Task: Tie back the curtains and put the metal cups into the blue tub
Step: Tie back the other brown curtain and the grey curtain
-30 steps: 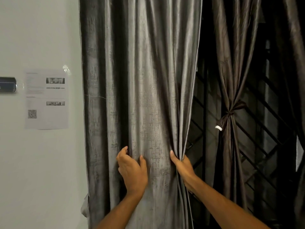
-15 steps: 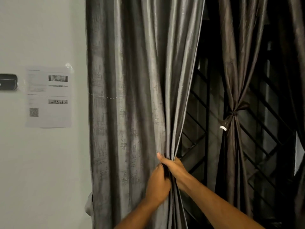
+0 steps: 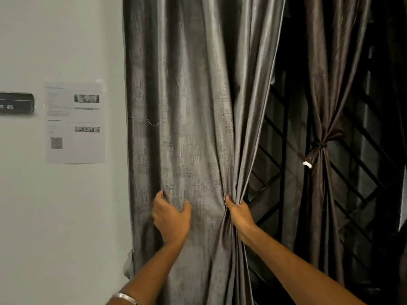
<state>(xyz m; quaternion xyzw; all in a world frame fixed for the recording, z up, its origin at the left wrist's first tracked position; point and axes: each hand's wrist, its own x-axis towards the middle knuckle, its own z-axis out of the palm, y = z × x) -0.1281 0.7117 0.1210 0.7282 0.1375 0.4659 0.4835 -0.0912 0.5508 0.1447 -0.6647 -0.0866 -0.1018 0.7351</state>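
A wide grey curtain hangs loose in front of me, next to the white wall. My right hand grips its gathered right edge at waist height. My left hand lies on the cloth further left, fingers spread and curling into a fold. Further right a second, darker curtain hangs bunched and tied at its middle with a knotted band. No metal cups and no blue tub are in view.
Behind the curtains is a dark window with a diagonal metal grille. On the wall to the left hang a printed paper sheet and a dark nameplate. A metal bracelet sits on my left wrist.
Half a second ago my left hand was beside my right at the curtain's edge; it has since moved back left across the cloth. My right hand keeps its grip on the edge.
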